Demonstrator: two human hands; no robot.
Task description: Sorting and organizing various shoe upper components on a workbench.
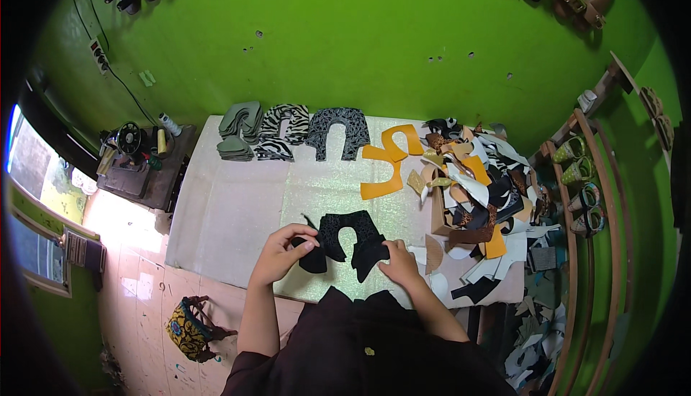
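Observation:
Close to my body, at the table's front edge, lies a stack of black horseshoe-shaped cut pieces [351, 219], its open end toward me. My left hand [286, 252] is closed at the stack's left side and pinches a loose black piece [314, 259], partly hidden by the fingers. With its fingers closed on the stack's right leg, my right hand [398, 261] grips the black pieces there. Farther back stand a black-and-grey patterned stack [338, 119], a zebra-striped stack [286, 119] and a grey-green stack [241, 119]. Yellow cut pieces [384, 189] lie to their right.
Mixed scraps [471, 180] overflow a cardboard box [438, 212] on the right of the pale table [230, 230]. A sewing machine [129, 158] stands at the left, and a patterned stool [188, 331] is on the floor. A wooden rack [576, 266] holds sandals at the right.

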